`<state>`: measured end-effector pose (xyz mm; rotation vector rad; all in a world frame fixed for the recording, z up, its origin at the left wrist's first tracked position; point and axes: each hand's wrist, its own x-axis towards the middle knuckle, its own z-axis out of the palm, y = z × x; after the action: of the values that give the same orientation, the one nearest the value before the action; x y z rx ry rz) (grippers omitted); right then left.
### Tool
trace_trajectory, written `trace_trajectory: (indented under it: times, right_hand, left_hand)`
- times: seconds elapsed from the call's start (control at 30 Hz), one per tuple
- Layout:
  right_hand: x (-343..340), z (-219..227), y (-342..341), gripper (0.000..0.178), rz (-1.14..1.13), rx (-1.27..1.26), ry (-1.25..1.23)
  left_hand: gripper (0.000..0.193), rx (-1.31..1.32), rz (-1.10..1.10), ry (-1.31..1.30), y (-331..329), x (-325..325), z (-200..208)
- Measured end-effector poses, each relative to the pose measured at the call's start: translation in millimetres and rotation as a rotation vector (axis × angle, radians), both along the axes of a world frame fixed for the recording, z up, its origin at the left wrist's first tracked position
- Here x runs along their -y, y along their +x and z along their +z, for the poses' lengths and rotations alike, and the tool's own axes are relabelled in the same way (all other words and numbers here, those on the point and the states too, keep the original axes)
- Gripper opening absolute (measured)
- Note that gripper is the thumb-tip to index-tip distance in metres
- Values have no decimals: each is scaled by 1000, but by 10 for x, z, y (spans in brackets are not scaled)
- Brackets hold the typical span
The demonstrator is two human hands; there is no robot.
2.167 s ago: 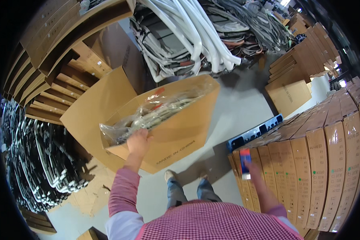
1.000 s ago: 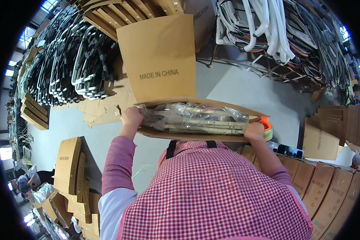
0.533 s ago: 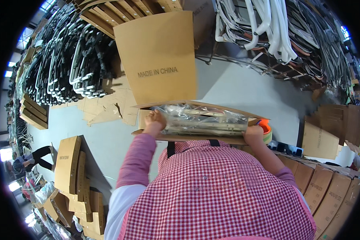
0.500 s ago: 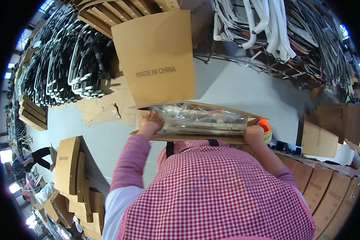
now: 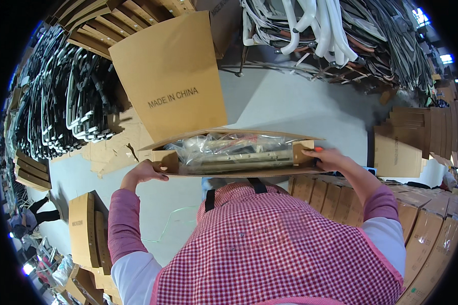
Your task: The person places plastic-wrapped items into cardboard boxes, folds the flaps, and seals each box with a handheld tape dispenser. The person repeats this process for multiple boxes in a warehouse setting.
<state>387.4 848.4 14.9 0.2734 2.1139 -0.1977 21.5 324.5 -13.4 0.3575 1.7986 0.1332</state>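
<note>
I hold a long flat cardboard box [image 5: 224, 173] in front of my chest, its top flaps open. A clear plastic bag of pale metal parts [image 5: 229, 152] lies inside it. My left hand [image 5: 143, 172] grips the box's left end by the small side flap. My right hand [image 5: 326, 157] grips the right end, fingers on that side flap, with something orange at the fingertips. One long flap [image 5: 170, 86] stands up on the far side of the box.
Racks of dark bent metal frames [image 5: 71, 101] hang on the left, white and grey frames [image 5: 336, 35] at the top right. Folded cardboard boxes [image 5: 417, 147] are stacked at the right, more [image 5: 84, 234] at the lower left. Grey floor [image 5: 300, 107] lies ahead.
I have turned from one stack toward the racks, carrying the box. My left hand slid from the box's middle back to its left end.
</note>
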Motion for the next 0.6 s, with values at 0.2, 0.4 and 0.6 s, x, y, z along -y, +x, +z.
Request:
trace_trajectory:
  times: [0.2, 0.4, 0.6]
  right_hand:
    - [-360, -315, -223, 77, 130, 227, -184]
    - [-734, -616, -49, 85, -270, 206, -480]
    - [-703, -967, 217, 64, -961, 64, -695]
  left_hand:
    - [46, -88, 435, 245, -110, 297, -534]
    - [47, -365, 1110, 556, 223, 272, -1023]
    - [103, -1068, 1152, -49, 454, -322, -1302]
